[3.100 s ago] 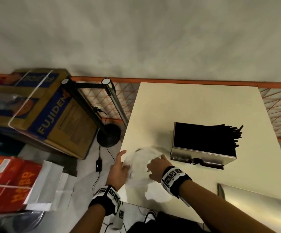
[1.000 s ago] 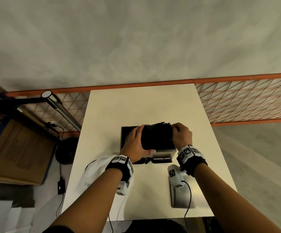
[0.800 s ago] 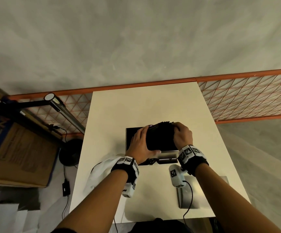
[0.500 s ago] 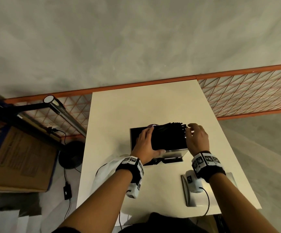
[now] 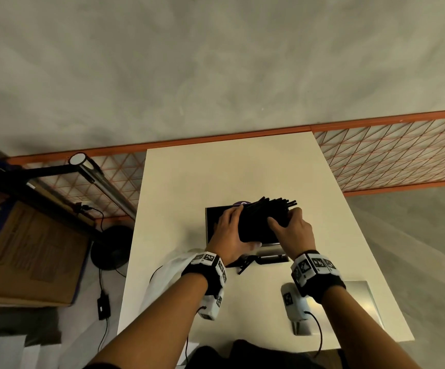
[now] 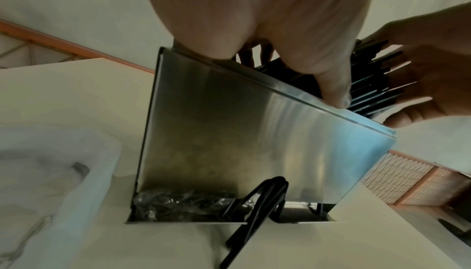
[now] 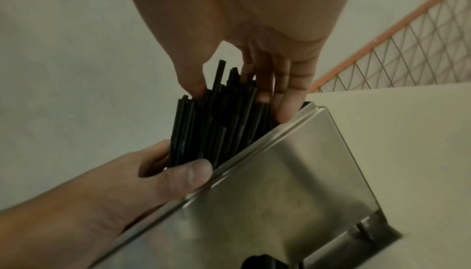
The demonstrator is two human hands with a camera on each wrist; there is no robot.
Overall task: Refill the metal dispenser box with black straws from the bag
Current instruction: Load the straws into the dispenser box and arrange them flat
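Both hands are on the bundle of black straws (image 5: 262,222): my left hand (image 5: 230,235) grips its left end, thumb along the near side and fingers over the top, while my right hand (image 5: 294,233) has thumb and fingers spread around the right end, fingertips (image 7: 288,110) against the straw tips. That end of the bundle sticks out past the right rim of the open metal dispenser box (image 6: 242,136), which stands mid-tabletop (image 5: 216,177). A few loose straws (image 6: 254,211) protrude from the slot at the box's base. A white plastic bag (image 5: 162,283) lies crumpled at the left near edge, beside my left wrist. A flat metal lid (image 5: 362,302) lies near the right near corner.
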